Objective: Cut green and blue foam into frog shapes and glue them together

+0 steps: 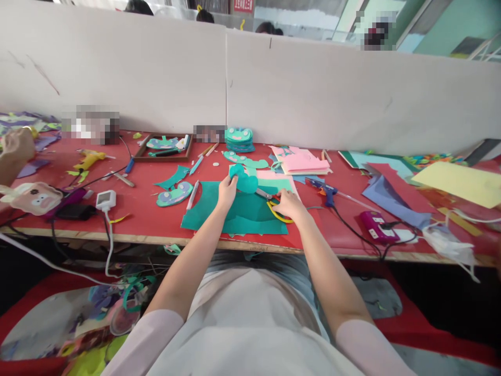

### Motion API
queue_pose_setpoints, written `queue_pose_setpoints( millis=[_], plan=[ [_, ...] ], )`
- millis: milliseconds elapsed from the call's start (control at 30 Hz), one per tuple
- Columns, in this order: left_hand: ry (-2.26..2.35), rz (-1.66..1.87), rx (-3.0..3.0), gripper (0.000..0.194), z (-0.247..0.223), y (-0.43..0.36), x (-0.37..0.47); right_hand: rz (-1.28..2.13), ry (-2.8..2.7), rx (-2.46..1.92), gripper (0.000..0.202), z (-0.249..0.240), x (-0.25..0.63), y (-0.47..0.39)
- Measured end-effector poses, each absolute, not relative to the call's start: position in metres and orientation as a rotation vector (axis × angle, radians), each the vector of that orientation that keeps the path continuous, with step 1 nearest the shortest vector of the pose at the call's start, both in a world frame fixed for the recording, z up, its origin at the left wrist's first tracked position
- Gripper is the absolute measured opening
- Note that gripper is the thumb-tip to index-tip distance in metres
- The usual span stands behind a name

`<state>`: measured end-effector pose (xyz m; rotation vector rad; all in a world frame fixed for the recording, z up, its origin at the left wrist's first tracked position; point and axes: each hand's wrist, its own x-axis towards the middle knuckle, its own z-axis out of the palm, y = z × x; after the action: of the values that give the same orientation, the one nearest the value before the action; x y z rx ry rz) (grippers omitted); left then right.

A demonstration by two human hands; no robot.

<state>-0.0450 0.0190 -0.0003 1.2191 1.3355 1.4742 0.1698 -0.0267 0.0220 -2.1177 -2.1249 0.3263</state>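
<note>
Pinched in my left hand [227, 192] is a teal felt piece [247, 183] with a rounded, lobed outline. My right hand [288, 203] grips yellow-handled scissors [270, 197], whose blades reach left to the edge of the felt piece. Both hands are above a large dark teal felt sheet [250, 211] lying at the table's front edge. Just left of the sheet are a white pen [193, 195] and a teal cut-out with purple patches [175, 194]. Behind my hands lies a long teal cut-out [246, 160]. How far the blades are apart is hard to see.
A stack of teal cut-outs [239, 140] stands against the white partition [156, 73]. On the right lie a blue glue gun [324, 190], pink felt [299, 161] and a purple power socket [378, 227]. A wooden tray [162, 146], yellow glue gun [90, 159] and another person's hand [18, 146] are leftward.
</note>
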Motion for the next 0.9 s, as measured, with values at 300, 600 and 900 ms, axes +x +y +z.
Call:
queue_pose_setpoints(
  millis=[300,600,900],
  plan=[
    [1.355,1.525,1.253,0.018,0.001,0.019,-0.047,0.619,-2.140,-2.072,0.089,0.043,0.184,-0.028],
    [1.285,1.564,1.182,0.018,-0.003,0.021,-0.047,0.540,-2.183,-2.120,0.057,0.039,0.175,-0.024],
    [1.248,1.582,1.126,0.017,-0.004,0.022,-0.046,0.640,-1.909,-1.923,0.035,0.032,0.190,-0.021]
  ],
)
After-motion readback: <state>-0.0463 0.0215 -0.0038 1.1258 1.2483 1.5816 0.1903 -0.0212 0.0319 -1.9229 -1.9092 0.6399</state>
